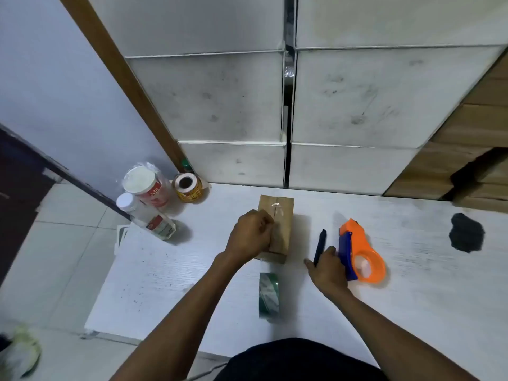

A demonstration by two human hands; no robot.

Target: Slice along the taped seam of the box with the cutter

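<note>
A small brown cardboard box (283, 215) with clear tape along its top seam stands on the white table (170, 270). My left hand (251, 236) grips the box at its left side, fingers curled over the top edge. My right hand (327, 268) lies low on the table between a dark blue pen-like tool (320, 243) and an orange and blue tape dispenser (362, 255). Its thumb is spread to the left, one finger points up beside the dispenser's blue handle, and it covers the tool's near end. A green tape roll (268, 296) stands on edge between my forearms.
A white-capped jar (145, 184), a lying white-capped bottle (149, 217) and a yellow label roll (188, 189) sit at the table's far left corner. Stacked white boxes (233, 105) wall off the back, brown cartons (481, 166) the right. A black stain (466, 235) marks the table.
</note>
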